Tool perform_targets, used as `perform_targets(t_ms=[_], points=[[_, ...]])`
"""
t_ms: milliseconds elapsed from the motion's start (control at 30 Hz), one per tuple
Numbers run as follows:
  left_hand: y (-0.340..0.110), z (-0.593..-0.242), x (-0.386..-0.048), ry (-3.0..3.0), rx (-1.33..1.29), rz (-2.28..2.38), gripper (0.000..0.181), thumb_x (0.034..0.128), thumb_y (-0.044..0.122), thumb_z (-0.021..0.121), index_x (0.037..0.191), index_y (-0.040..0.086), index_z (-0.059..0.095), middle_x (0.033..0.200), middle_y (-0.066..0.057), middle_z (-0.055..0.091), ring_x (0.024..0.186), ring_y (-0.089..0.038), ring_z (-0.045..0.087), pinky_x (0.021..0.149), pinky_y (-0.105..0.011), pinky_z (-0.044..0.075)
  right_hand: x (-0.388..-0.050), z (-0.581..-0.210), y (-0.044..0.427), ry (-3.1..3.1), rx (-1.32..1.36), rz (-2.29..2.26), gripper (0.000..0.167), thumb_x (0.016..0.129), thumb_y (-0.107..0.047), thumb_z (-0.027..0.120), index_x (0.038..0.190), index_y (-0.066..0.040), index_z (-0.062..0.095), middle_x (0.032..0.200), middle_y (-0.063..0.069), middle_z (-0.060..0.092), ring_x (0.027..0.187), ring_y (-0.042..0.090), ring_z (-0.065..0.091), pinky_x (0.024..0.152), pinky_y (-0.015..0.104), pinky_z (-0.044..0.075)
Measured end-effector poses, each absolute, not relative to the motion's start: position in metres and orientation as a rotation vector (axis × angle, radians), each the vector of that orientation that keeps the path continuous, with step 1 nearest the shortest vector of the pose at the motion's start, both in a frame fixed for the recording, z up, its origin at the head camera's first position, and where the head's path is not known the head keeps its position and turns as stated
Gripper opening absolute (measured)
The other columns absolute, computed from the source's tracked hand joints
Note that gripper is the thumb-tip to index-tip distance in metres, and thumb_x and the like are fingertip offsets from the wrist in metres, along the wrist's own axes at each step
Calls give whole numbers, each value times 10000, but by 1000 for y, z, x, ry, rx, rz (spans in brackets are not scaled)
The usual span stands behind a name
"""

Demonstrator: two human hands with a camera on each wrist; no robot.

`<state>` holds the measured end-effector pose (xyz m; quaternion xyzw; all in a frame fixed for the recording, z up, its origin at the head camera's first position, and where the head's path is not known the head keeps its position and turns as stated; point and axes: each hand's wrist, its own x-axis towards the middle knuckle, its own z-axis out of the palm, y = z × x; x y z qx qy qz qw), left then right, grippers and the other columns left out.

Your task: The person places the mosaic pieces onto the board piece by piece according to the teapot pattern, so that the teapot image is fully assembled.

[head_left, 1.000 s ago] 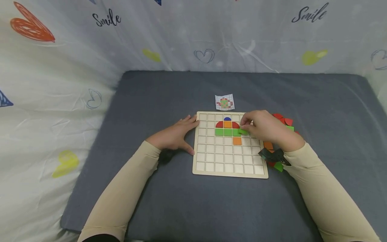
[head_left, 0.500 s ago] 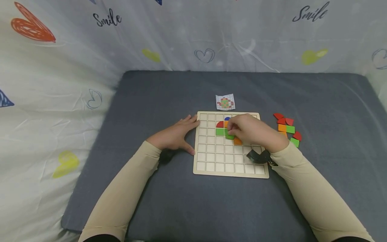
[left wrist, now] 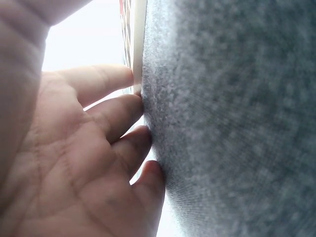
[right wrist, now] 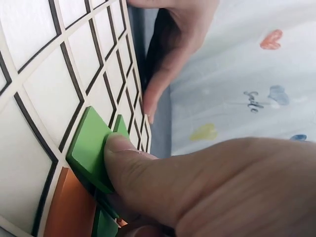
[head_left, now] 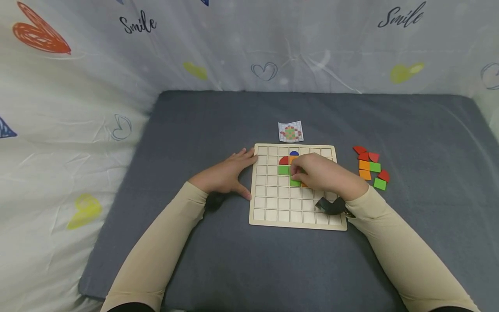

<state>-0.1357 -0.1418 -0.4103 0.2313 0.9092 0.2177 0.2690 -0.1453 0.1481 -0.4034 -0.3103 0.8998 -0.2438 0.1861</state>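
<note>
A wooden grid board (head_left: 269,220) lies on the grey table. My right hand (head_left: 325,175) reaches over its middle and pinches a green square tile (right wrist: 91,148). That tile sits tilted at a cell beside an orange tile (right wrist: 69,205), its far side hidden by the thumb. Part of the pattern on the board shows: a blue half-round tile (head_left: 294,153), a red curved tile (head_left: 284,160) and another green tile (head_left: 283,170); my right hand covers the rest. At the board's left edge my left hand (head_left: 222,173) rests with fingers spread, touching the frame.
Loose red, orange and green tiles lie right of the board, among them a green tile (head_left: 380,184) and an orange tile (head_left: 364,175). Behind the board is a small pattern card (head_left: 290,131). A printed white curtain (head_left: 331,52) hangs beyond the table (head_left: 218,117).
My right hand has moved left across the board with the green tile, then slightly toward me, to the cell left of the orange tile. The left hand has stayed put.
</note>
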Motion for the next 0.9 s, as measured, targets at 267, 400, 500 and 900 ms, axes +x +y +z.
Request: perform_targets(t_ms=[267,400,500,900], points=[[-143,-411,-135,2455,622,590,1244,743,415,954,1695,155,196,1772,-12,21,1632,-220,-63,1325,-422,13,-144,-404,148,2538,-900,-702,96,981,-66,730,906,-125,731,844,-20,654,767,159,555,743,351,484],[-144,-413,-135,2459,627,600,1247,737,419,956,1694,155,201,1772,-13,23,1633,-222,-55,1325,-426,24,-144,-405,149,2543,-911,-702,108,983,-56,723,898,-123,729,842,-18,648,761,154,550,739,347,480],[-144,-414,-135,2463,633,605,1247,733,419,957,1693,155,206,1771,-17,30,1634,-224,-43,1326,-426,36,-144,-405,148,2558,-914,-690,107,977,-66,736,889,-127,738,828,-25,654,738,146,550,724,342,484],[-145,-412,-135,2461,646,599,1255,729,420,958,1692,145,202,1770,-29,35,1635,-237,-33,1326,-441,50,-143,-404,151,2584,-928,-696,128,973,-56,722,872,-135,731,821,-28,647,739,149,552,724,337,479]])
